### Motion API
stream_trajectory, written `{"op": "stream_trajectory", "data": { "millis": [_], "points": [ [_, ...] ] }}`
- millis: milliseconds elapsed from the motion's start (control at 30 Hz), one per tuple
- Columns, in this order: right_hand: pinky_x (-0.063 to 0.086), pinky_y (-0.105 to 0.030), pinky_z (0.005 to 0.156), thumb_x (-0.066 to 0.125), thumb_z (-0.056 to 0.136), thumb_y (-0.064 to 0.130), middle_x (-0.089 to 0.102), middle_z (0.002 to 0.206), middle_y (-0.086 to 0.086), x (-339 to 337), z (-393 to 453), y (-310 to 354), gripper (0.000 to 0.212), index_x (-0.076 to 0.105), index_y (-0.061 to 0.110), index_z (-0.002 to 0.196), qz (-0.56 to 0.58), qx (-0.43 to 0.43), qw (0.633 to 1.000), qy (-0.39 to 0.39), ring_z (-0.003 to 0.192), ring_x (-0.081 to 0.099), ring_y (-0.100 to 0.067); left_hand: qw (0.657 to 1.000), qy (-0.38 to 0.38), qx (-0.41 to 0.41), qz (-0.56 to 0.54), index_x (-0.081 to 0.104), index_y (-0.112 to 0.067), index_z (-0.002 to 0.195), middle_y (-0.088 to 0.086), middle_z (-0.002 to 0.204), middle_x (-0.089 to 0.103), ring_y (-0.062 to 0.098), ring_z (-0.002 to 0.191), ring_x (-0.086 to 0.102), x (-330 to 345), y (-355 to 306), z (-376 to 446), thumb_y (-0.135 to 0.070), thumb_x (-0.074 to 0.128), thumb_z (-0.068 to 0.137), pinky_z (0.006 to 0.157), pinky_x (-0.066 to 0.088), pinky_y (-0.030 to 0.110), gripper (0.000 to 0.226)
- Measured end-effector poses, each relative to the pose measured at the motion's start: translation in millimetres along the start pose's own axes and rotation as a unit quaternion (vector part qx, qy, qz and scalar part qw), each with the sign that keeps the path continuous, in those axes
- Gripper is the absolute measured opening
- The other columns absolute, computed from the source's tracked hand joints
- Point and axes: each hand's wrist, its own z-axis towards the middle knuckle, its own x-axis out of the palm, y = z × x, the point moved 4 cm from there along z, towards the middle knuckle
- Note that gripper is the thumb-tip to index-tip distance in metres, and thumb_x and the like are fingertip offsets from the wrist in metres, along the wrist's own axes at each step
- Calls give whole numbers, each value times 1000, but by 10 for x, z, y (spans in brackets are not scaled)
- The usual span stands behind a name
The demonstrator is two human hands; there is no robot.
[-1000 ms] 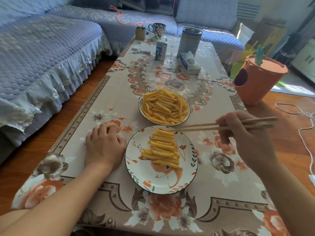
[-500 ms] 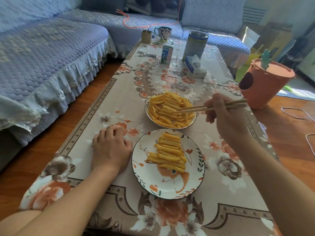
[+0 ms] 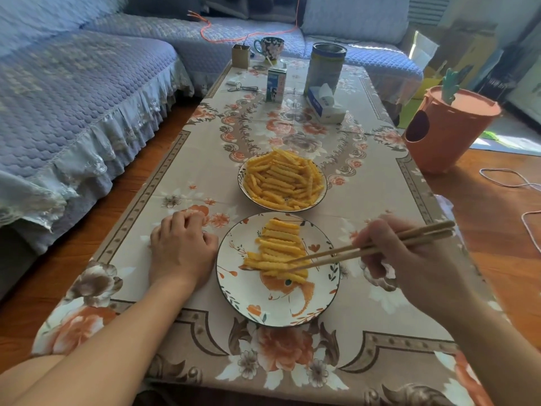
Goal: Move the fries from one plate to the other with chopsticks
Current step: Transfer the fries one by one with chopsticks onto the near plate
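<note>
The chopsticks [image 3: 371, 249] are pinched in the right hand [image 3: 409, 268], tips lowered onto the near plate's [image 3: 243, 306] fries [image 3: 278, 253], probably to lay one down. The left hand [image 3: 181, 253], fingers curled, is rested at nine o'clock of it.

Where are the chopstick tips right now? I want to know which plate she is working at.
In the head view the chopsticks reach in from the right hand, tips on the fries of the near plate.
</note>
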Motion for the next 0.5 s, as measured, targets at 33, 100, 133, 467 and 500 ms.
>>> {"op": "stream_trajectory", "data": {
  "millis": [33,100,133,467,500],
  "points": [
    [41,-20,43,52,96,35,58,56,-7,5,-4,6,38,70,8,76,-14,-5,1000,-3,45,52,-16,1000,0,-1,-1,60,-18,123,13,123,58,33,116,48,1,-3,0,-30,52,89,104,38,51,37],
    [37,-14,42,56,92,31,55,50,-2,-16,-15,21,32,68,7,75,-39,-9,999,-18,41,48,-8,1000,0,-1,-2,60,-19,124,13,124,58,33,117,48,-2,-7,4,-30,53,89,105,38,51,37],
    [36,-14,41,57,90,31,54,48,-2,-35,-23,23,30,67,8,73,-44,-5,999,-24,39,46,-7,1000,0,-2,-3,60,-19,124,13,125,58,32,117,48,0,-6,4,-30,52,89,105,38,51,37],
    [43,-32,46,54,98,29,58,57,-11,-256,116,-57,31,69,8,82,-3,-16,992,-125,46,52,-26,1000,-3,6,3,59,-20,123,12,123,58,31,114,48,14,3,9,-31,51,90,102,39,49,36],
    [45,-35,47,53,101,28,60,60,-12,-279,187,-107,30,70,9,85,2,-13,989,-146,49,55,-27,1000,-3,5,4,59,-20,124,12,123,58,31,115,48,16,6,10,-31,51,89,102,38,49,37]
  ]
}}
